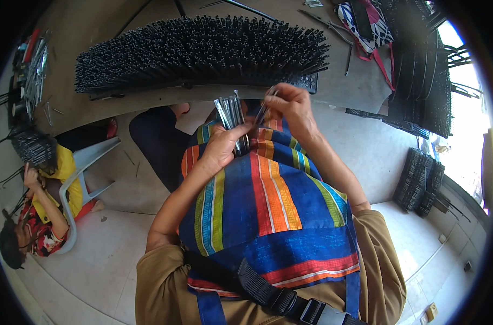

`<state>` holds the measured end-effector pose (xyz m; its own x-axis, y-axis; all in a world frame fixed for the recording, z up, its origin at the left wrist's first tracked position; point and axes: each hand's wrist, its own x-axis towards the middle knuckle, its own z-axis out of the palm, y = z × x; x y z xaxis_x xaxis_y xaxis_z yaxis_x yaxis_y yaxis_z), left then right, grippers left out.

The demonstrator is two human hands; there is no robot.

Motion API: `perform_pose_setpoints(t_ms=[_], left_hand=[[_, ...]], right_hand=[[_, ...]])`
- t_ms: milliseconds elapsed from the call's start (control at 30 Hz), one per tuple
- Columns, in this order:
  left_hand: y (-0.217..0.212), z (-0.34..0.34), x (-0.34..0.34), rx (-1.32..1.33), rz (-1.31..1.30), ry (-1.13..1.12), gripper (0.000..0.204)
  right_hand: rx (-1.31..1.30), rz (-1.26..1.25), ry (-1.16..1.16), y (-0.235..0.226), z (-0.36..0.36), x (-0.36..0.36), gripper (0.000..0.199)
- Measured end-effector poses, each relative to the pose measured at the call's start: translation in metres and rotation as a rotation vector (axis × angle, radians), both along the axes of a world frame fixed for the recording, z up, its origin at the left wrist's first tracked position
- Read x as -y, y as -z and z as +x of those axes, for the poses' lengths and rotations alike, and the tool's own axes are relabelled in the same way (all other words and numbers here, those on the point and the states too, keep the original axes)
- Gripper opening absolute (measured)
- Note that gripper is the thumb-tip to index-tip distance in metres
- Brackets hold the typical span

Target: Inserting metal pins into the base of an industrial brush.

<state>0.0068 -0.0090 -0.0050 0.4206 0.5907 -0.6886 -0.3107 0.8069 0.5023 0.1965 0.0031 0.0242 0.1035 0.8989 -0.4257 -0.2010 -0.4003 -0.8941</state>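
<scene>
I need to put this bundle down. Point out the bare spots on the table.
Bare tabletop lies right of the black spiked rack, before the patterned pouch. A strip left below the rack is mostly bare too. The far left, by the metal rods, is crowded.

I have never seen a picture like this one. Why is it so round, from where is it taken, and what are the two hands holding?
The camera sits on a person's head and looks down, so its wide lens bends the edges. The two bare forearms are that person's own, above a striped apron. The left hand grips a bundle of thin metal rods. The right hand pinches one thin rod beside it. On the table ahead stands a large rack of dark rods. At the left, another person sits on a plastic chair.
</scene>
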Motion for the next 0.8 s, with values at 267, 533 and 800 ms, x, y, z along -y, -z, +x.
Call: perform_pose_setpoints(t_ms=[267,533,800], left_hand=[[-0.008,-0.001,0.003,-0.062,0.153,0.089,0.024],[-0.011,-0.002,0.002,-0.096,0.099,0.032,0.025],[-0.012,-0.003,-0.006,-0.007,-0.011,-0.004,0.023]], right_hand=[[0.506,0.63,0.196,-0.021,0.003,-0.024,0.014],[0.649,0.695,0.135,-0.013,-0.004,-0.02,0.014],[0.886,0.573,0.096,-0.02,-0.023,-0.042,0.014]])
